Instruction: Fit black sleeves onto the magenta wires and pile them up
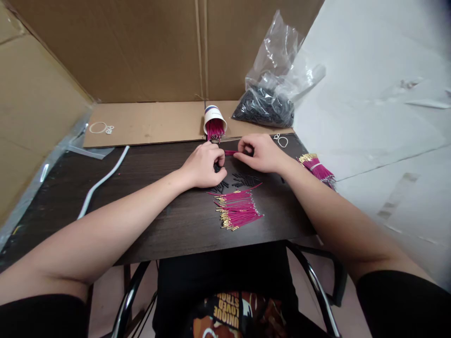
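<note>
A few magenta wires (230,152) stretch between my hands, just above the dark tabletop. My right hand (261,152) is closed, thumb and fingers pinching the wires' right end. My left hand (206,164) is curled at their left end; something dark shows between its thumb and fingers, too hidden to name. Below the hands lie two loose groups of short black tubes (245,180). Nearer me, a row of magenta wires (237,206) is laid side by side, gold-coloured ends left and silvery tips right. Behind my left hand, a tipped paper cup (213,112) holds more magenta wires.
A clear plastic bag (266,105) of black pieces rests at the back right on a cardboard strip (151,122). Rubber bands (97,127) lie on the strip's left. A banded wire bundle (317,168) is beyond my right forearm. A pale tube (102,183) crosses the table's left side.
</note>
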The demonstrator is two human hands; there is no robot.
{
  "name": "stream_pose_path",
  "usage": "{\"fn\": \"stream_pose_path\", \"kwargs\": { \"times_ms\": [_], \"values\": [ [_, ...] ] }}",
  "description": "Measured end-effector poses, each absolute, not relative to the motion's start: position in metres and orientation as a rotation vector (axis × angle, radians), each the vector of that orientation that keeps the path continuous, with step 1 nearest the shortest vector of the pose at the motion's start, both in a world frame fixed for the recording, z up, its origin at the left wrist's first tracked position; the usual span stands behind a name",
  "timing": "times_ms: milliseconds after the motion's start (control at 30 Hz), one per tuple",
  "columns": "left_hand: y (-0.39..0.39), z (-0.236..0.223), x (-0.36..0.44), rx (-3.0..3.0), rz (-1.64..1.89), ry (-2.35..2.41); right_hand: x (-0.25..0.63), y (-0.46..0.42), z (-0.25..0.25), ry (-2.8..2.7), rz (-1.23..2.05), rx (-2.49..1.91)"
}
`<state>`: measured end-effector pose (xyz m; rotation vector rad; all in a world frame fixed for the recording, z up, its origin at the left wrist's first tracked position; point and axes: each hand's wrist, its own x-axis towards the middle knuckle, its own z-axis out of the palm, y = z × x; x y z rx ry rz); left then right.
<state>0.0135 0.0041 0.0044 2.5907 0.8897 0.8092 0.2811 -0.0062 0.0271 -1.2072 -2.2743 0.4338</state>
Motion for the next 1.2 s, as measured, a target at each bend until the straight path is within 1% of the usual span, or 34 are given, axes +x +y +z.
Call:
{"fn": "stream_pose_path", "kwargs": {
  "times_ms": [67,233,400,767,900,1000,1067,1200],
  "values": [
    [0.002,0.007,0.013,2.605,0.731,0.926,0.284,-0.015,0.042,-2.345,0.593,-1.204],
    [0.000,0.012,0.012,2.649,0.629,0.937,0.278,-0.038,0.071,-2.547,0.883,-1.039],
    [0.001,0.013,0.010,2.645,0.581,0.942,0.261,-0.053,0.073,-2.683,1.001,-0.895],
    [0.002,0.013,0.014,2.674,0.437,0.945,0.241,-0.066,0.070,-2.842,0.884,-1.004],
    [0.003,0.011,0.014,2.607,0.514,0.954,0.240,-0.068,0.070,-2.879,0.819,-1.065],
    [0.005,0.009,0.013,2.501,0.623,0.960,0.244,-0.066,0.070,-2.789,0.862,-0.962],
    [0.005,0.009,0.013,2.410,0.677,0.971,0.250,-0.062,0.072,-2.661,0.828,-0.889],
    [0.003,0.013,0.013,2.223,0.759,0.982,0.265,-0.052,0.073,-2.388,0.719,-1.001]
  ]
}}
